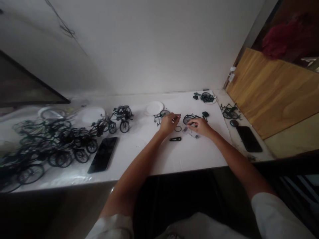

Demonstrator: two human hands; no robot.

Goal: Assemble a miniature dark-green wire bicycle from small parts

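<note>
My left hand (169,121) is closed in a pinch over the white tabletop, on a small dark part too tiny to name. Right beside it lies a partly built miniature bicycle (157,118), half covered by the hand. My right hand (199,126) hovers above some small clear pieces (191,133), its thumb and fingertips together; what they hold, if anything, cannot be made out. A miniature bicycle wheel (187,119) with dark parts sits just behind the right hand. Between the hands rests a thin black ring (177,128), with a black cutter (175,139) nearer me.
Many finished miniature bicycles (64,142) crowd the left side, by a black phone (103,155). White plates (154,108) stand at the back; one at right (213,98) bears bicycle parts. Another bicycle (230,112) and a second phone (248,138) lie right, near a wooden board (271,89).
</note>
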